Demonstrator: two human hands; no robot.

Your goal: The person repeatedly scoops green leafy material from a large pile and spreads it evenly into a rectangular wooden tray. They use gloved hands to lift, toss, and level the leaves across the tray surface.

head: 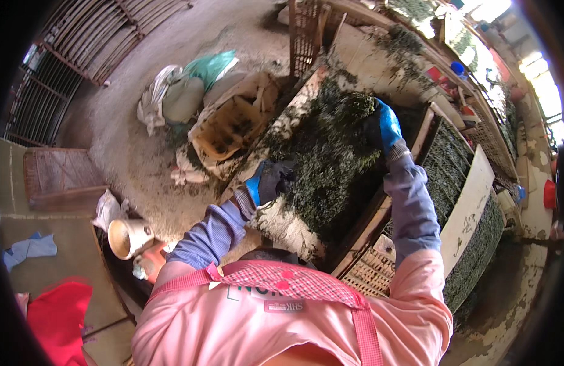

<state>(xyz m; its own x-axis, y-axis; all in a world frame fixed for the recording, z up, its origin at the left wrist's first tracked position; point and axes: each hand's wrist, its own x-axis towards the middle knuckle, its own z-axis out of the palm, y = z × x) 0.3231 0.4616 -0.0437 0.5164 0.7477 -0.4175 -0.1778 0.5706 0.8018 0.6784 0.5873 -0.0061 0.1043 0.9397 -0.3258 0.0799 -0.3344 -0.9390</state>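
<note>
A thick heap of dark green, fine-leaved plant material (327,164) lies before me on a pale, worn work surface (286,224). My left hand (273,182), in a blue and black work glove, touches the heap's left edge. At the far right side of the heap is my right hand (385,124), gloved the same way, against a raised clump of greens (362,106). Dark glove fabric blends into the leaves, so the fingers of both hands are hard to make out. Whether either hand grips any leaves cannot be seen.
Right of the heap stand a wooden rail (362,228), a pale board (469,206) and slatted trays of greens (442,169). Beyond the left edge are an open sack-lined container (229,126) and filled sacks (183,98). A white bucket (128,239) stands near my left elbow.
</note>
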